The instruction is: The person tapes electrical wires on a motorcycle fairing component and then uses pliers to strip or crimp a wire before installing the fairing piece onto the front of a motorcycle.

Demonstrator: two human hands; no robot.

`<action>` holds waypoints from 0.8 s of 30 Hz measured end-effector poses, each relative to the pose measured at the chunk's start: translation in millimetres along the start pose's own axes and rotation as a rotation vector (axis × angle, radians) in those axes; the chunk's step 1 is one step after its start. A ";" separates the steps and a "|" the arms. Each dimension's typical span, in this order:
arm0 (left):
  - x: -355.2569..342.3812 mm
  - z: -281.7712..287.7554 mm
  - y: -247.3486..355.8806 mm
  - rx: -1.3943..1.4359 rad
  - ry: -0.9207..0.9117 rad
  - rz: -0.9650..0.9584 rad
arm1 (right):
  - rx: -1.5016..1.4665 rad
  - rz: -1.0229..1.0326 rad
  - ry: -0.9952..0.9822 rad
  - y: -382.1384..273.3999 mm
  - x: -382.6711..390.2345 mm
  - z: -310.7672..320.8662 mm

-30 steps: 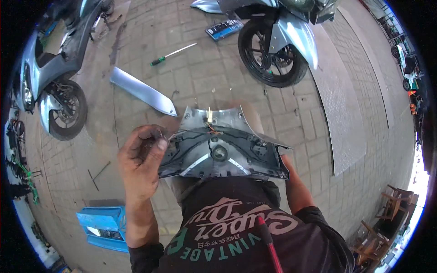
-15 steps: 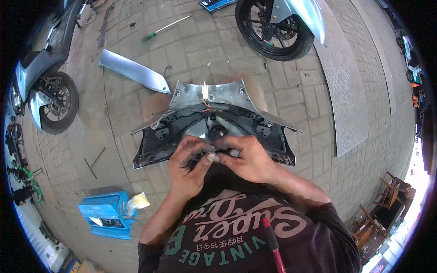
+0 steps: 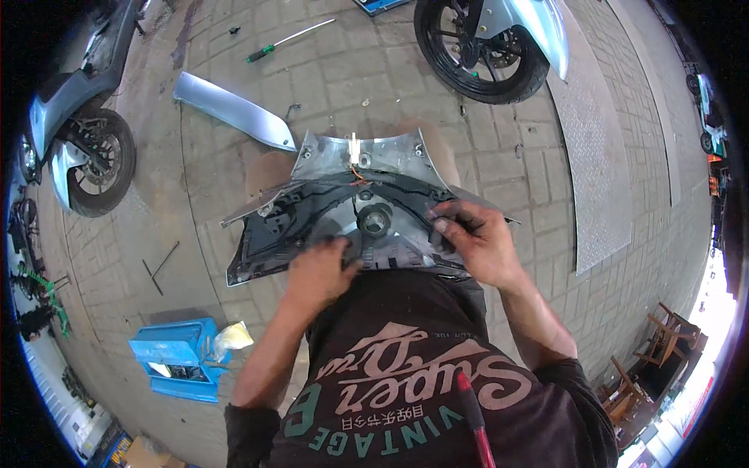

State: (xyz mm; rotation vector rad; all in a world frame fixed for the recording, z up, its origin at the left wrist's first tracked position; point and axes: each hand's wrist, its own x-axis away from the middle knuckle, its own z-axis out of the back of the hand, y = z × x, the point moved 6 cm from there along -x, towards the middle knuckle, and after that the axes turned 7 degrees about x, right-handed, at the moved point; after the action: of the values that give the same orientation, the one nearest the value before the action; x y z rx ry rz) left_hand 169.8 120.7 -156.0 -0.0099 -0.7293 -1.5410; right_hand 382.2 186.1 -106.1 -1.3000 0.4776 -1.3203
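Observation:
A grey and black scooter body panel assembly [image 3: 406,156] lies inner side up across my knees. Orange wires lead to a white connector [image 3: 354,148] at its far edge, and a round dark socket [image 3: 374,221] sits at its middle. Over the near left part of the panel, my left hand [image 3: 321,269] is smeared by motion, its fingers unclear. My right hand [image 3: 482,238] is over the right wing, thumb and fingertips drawn together. Whatever they pinch, if anything, is too small to make out.
A silver-blue trim panel [image 3: 234,111] and a green-handled screwdriver [image 3: 269,51] lie on the paving ahead. Scooter wheels stand left [image 3: 100,162] and far right [image 3: 482,54]. A blue toolbox [image 3: 175,355] rests at left, a metal plate [image 3: 601,156] at right.
My hands were together over the middle of the panel and have parted. The right moved right to the wing; the left is slightly lower. The round socket now shows fully.

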 end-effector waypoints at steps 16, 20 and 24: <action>25.4 51.5 -23.9 0.186 -0.002 0.015 | 1.056 0.168 -0.283 17.6 -34.0 -84.6; 49.8 107.1 -63.9 0.769 0.232 0.038 | 1.162 0.190 -0.490 57.1 -44.7 -112.9; 51.0 109.8 -60.3 0.968 0.177 0.050 | 0.959 0.164 -0.417 37.8 -42.8 -111.9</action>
State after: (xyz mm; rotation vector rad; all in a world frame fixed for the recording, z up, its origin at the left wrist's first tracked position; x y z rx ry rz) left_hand 63.0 119.6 -73.1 0.8076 -1.2476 -0.9972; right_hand 289.8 168.2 -189.2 -0.6601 -0.3240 -0.8984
